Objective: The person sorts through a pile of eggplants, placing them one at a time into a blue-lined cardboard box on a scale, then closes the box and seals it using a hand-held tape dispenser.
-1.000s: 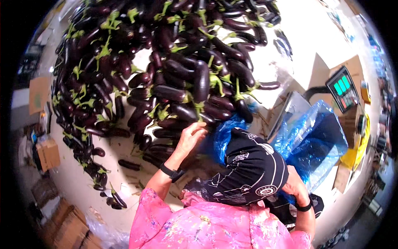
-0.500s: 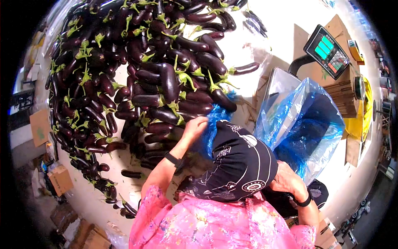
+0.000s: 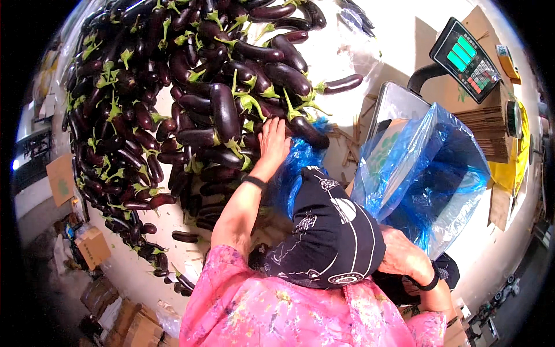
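A big heap of dark purple eggplants [image 3: 224, 113] with green stems covers the left and far side of the white table. My left hand [image 3: 273, 143] lies on the near right edge of this heap, its fingers stretched over the eggplants. Just to its right is crumpled blue plastic film [image 3: 300, 156]. My right hand [image 3: 399, 253] is low on the right, beside a box lined with a clear blue plastic bag [image 3: 439, 179]. A black patterned cap [image 3: 338, 237] hides the fingers of that hand.
Behind the lined box stands a scale display [image 3: 465, 59] on a black arm. Stacked cardboard [image 3: 483, 136] and a yellow bag [image 3: 519, 162] are at the far right. A single eggplant [image 3: 342, 84] lies apart from the heap. Cardboard boxes [image 3: 91, 247] stand at lower left.
My left hand has moved forward from beside the blue film onto the eggplants, and its fingers have stretched out. My right hand stays near the lined box. The whole view has shifted slightly.
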`<control>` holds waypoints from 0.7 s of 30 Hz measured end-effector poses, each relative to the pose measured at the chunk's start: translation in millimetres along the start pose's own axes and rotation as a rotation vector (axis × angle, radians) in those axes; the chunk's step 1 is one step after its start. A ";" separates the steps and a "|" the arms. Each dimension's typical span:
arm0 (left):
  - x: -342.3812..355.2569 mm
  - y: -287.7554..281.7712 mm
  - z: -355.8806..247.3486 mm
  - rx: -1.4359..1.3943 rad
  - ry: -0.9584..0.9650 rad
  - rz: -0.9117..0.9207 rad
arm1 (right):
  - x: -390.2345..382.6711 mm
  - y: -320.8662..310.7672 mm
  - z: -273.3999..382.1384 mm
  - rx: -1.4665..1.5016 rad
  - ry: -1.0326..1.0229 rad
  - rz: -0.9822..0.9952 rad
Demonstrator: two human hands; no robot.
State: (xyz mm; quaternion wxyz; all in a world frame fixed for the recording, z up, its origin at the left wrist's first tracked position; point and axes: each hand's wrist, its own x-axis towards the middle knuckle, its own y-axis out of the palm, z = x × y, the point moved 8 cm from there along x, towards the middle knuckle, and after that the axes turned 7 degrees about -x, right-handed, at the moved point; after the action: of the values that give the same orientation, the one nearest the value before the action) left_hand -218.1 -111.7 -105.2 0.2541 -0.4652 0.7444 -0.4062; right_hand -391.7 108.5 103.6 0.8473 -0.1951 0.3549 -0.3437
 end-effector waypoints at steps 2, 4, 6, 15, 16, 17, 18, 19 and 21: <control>18.0 6.6 -8.6 0.196 -0.080 0.100 | -0.5 3.9 -2.4 0.016 0.015 0.006; 28.4 19.3 -7.1 0.303 -0.023 0.173 | 2.3 4.9 -2.8 0.028 0.019 0.006; 30.6 27.4 -20.4 0.467 0.161 0.256 | 4.3 2.5 -1.2 0.041 0.022 -0.001; 31.4 37.9 -39.9 0.437 0.467 0.328 | 6.6 -3.2 1.2 0.054 0.032 -0.002; 32.5 34.8 -40.6 0.414 0.475 0.339 | 5.4 2.7 0.4 0.041 0.001 -0.003; 33.5 31.9 -44.2 0.387 0.491 0.359 | 6.3 5.1 2.7 0.035 -0.022 -0.006; 36.6 23.0 -43.1 0.295 0.417 0.347 | 5.7 2.2 3.1 0.040 -0.015 -0.012; 38.4 8.1 -45.5 0.164 0.412 0.276 | 5.6 -4.2 2.7 0.071 0.009 -0.010; 43.2 -2.5 -32.0 0.077 0.299 0.287 | 7.1 -3.9 3.1 0.114 0.023 -0.010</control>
State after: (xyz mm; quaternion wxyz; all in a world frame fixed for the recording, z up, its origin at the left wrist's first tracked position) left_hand -260.0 -139.3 -85.8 0.2136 -0.2787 0.8164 -0.4585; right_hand -387.5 101.0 104.6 0.8511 -0.1441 0.3436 -0.3698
